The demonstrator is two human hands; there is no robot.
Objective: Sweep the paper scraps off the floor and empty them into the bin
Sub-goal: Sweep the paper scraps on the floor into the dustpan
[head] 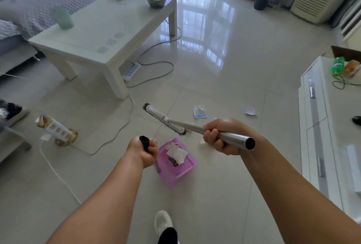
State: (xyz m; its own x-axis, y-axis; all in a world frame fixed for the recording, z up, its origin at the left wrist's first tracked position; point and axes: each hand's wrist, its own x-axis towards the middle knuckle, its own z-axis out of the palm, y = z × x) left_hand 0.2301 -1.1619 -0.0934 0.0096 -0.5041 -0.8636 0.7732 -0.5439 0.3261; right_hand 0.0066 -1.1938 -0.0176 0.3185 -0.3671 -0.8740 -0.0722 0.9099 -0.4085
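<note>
My left hand [144, 151] grips the black-tipped handle of a pink dustpan [176, 169] that sits low over the floor tiles. Crumpled white paper [176, 154] and a small brown scrap lie in the pan. My right hand [220, 137] is closed around the silver pole of a broom [166, 119], whose white head with dark bristles rests on the floor just beyond the dustpan. A blue-and-white wrapper [199, 112] and a pale paper scrap [250, 111] lie on the tiles to the right of the broom head. No bin is in view.
A white coffee table [109, 48] stands ahead left, with a power strip [131, 71] and loose cables under and beside it. A white cabinet [320, 126] runs along the right. A gold stand with a white holder [58, 130] lies at left. My shoe [163, 224] is below.
</note>
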